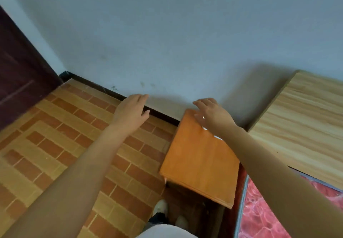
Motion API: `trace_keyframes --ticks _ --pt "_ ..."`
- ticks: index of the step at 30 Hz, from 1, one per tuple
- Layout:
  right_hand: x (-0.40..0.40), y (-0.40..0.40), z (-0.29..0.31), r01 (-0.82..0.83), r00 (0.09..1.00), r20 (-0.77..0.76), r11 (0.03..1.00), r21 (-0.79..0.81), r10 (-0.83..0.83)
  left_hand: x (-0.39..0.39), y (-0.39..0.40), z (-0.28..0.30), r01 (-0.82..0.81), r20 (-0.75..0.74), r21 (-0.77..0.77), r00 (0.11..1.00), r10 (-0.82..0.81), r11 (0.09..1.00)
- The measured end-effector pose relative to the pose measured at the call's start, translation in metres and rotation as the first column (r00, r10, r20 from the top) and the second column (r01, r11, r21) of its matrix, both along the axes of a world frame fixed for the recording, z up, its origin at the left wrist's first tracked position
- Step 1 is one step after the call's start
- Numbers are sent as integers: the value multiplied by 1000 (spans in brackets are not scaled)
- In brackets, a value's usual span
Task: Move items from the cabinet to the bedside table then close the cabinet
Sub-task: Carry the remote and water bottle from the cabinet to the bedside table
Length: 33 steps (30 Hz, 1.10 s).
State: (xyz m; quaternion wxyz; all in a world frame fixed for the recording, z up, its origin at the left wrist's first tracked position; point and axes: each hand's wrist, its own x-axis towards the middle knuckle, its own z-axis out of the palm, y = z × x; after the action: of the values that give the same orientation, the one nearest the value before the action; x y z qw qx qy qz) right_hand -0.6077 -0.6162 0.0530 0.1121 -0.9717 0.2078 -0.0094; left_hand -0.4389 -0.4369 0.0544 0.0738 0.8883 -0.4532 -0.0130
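A dark wooden door [20, 81] stood at the far left, beside a floor of brick-patterned tiles [55, 145]. The left hand [130, 110] hung over the tiles near the black skirting, fingers relaxed and apart, gripping nothing. Right of it stood the orange bedside table [196, 161], its back edge against the pale wall. The right hand [211, 114] hovered above the table's back edge, fingers spread and empty. A light wooden headboard [304, 122] and red bedding [263, 217] lay furthest right.
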Motion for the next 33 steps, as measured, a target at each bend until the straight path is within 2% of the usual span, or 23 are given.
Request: trace_keyframes --ticks 6,11,20,25,33 --pt "45 73 11 -247 969 8 969 -6 247 -13 116 4 -268 44 -36 962 270 963" --pt "80 157 19 -459 888 20 888 -22 459 -26 220 7 -487 40 -49 871 489 872" --pt "117 328 24 -703 708 114 711 10 697 -77 377 13 -793 21 -85 603 797 603" --pt "118 396 16 -812 570 164 583 -41 805 -112 430 16 -910 29 -70 409 912 410" --pt "112 445 9 -922 378 42 380 -68 925 -164 475 1 -985 -53 -35 170 984 168"
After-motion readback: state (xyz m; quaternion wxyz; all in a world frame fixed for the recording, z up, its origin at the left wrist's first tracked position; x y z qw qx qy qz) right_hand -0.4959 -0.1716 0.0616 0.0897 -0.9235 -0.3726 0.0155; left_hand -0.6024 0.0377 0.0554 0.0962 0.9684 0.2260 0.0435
